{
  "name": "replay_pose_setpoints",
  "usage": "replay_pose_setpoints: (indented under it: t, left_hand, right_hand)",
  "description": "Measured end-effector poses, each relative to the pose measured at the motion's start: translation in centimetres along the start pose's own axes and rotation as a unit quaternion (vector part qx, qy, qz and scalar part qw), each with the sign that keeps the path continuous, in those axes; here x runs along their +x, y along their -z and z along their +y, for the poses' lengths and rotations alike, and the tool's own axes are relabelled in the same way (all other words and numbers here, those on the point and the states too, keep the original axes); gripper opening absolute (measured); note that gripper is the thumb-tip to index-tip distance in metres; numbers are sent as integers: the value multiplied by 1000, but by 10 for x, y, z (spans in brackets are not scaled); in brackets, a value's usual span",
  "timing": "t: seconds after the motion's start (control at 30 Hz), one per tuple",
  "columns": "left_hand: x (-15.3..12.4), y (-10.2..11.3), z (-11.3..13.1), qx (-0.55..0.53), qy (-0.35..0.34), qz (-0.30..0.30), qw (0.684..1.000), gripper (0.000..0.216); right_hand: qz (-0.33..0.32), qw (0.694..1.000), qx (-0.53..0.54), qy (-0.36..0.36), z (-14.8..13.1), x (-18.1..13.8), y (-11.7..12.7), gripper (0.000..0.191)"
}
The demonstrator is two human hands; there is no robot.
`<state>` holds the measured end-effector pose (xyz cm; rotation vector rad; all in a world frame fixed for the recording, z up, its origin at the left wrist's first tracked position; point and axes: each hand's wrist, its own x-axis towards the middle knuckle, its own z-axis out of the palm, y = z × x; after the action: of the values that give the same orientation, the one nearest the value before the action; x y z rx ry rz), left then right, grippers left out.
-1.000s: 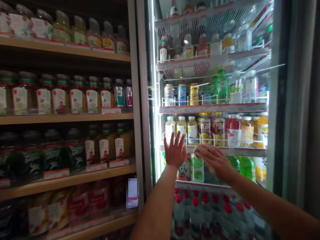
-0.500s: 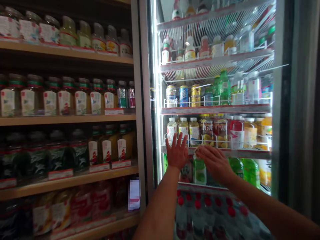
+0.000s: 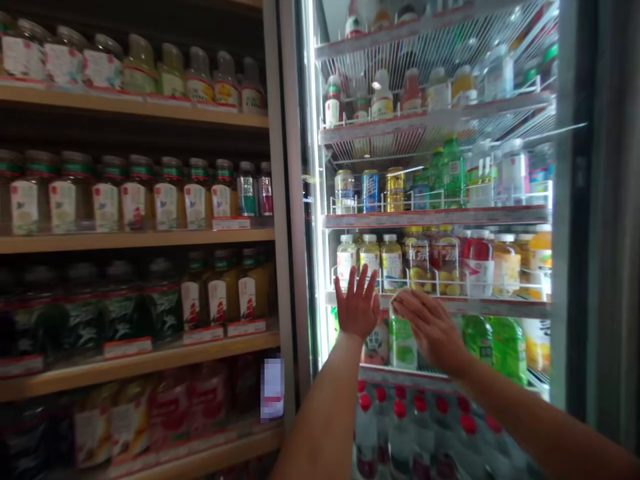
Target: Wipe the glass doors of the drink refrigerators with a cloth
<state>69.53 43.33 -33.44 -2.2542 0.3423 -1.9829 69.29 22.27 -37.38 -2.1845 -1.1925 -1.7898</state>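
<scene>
My left hand (image 3: 358, 308) is raised in front of the lit drinks cooler, fingers spread and nothing in them. Behind its fingertips stand small bottles with white caps (image 3: 369, 253). To its right, my right hand (image 3: 430, 327) has its fingers together around the upper right side of a bottle with a green label (image 3: 403, 340). The top of that bottle overlaps the shelf strip above; its thumb-side grip is hidden from me. Between the two hands, a bottle with a pinkish label (image 3: 376, 341) stands on the same shelf.
Wire shelves hold cans (image 3: 370, 191), lemon drinks (image 3: 446, 263) and large green bottles (image 3: 507, 347). Red-capped bottles (image 3: 399, 427) fill the cooler's bottom. A metal frame (image 3: 293, 200) divides it from wooden shelves (image 3: 150, 240) with rows of bottles on the left. A blurred patch (image 3: 273, 390) hangs low there.
The view has shifted slightly, so the shelves sit a little further right. Both hands keep nearly the same pose, and the pink-labelled bottle between them shows more clearly.
</scene>
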Motion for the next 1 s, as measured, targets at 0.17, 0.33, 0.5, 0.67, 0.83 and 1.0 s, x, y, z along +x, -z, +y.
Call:
replay_pose_setpoints:
  t: [0.17, 0.33, 0.5, 0.67, 0.83, 1.0]
  left_hand:
    - [0, 1, 0, -2, 2, 5, 1000, 59]
    - [0, 2, 0, 8, -1, 1, 1000, 60]
    - [1, 3, 0, 10, -2, 9, 1000, 57]
    - [2, 3, 1, 3, -3, 20, 1000, 56]
    - [2, 3, 1, 4, -3, 18, 1000, 56]
    - [2, 4, 1, 5, -2, 19, 1000, 56]
  right_hand:
    - [-112, 969, 55, 213, -19, -22, -7, 51]
    - [-27, 997, 24, 64, 7, -3, 3, 57]
    - [-44, 990, 19, 131, -6, -28, 2, 50]
    - [-81, 977, 49, 191, 9, -24, 10, 54]
    - [3, 1000, -4, -6, 13, -9, 11, 64]
    - [-85, 972, 23, 219, -10, -34, 3, 53]
